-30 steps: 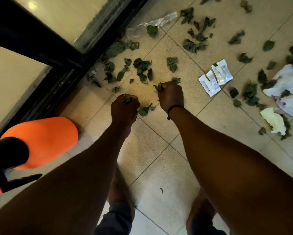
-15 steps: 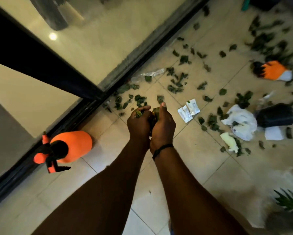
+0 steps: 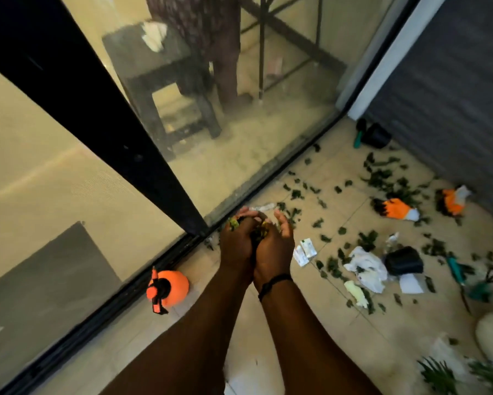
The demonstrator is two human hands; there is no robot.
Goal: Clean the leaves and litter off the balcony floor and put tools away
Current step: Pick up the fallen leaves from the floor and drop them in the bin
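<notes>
My left hand (image 3: 237, 244) and my right hand (image 3: 274, 246) are pressed together at waist height, cupped around a bunch of green leaves (image 3: 259, 232) that pokes out between the fingers. Below and to the right, many loose leaves (image 3: 379, 178) lie scattered over the beige tiled floor. Mixed among them are white paper litter (image 3: 367, 265), two small white packets (image 3: 304, 251) and a clear plastic wrapper (image 3: 264, 207). Two orange work gloves (image 3: 396, 209) (image 3: 452, 201) lie at the far right.
An orange spray bottle (image 3: 168, 289) lies by the sliding glass door's black track (image 3: 120, 297). A black pot (image 3: 404, 260) lies on its side near a green-handled tool (image 3: 454, 269). Another black pot (image 3: 377, 135) stands in the far corner. A potted plant (image 3: 450, 374) fills the bottom right.
Both hands rose from the floor with their gathered leaves and came together in a cup. The view has pulled up and back, showing more balcony.
</notes>
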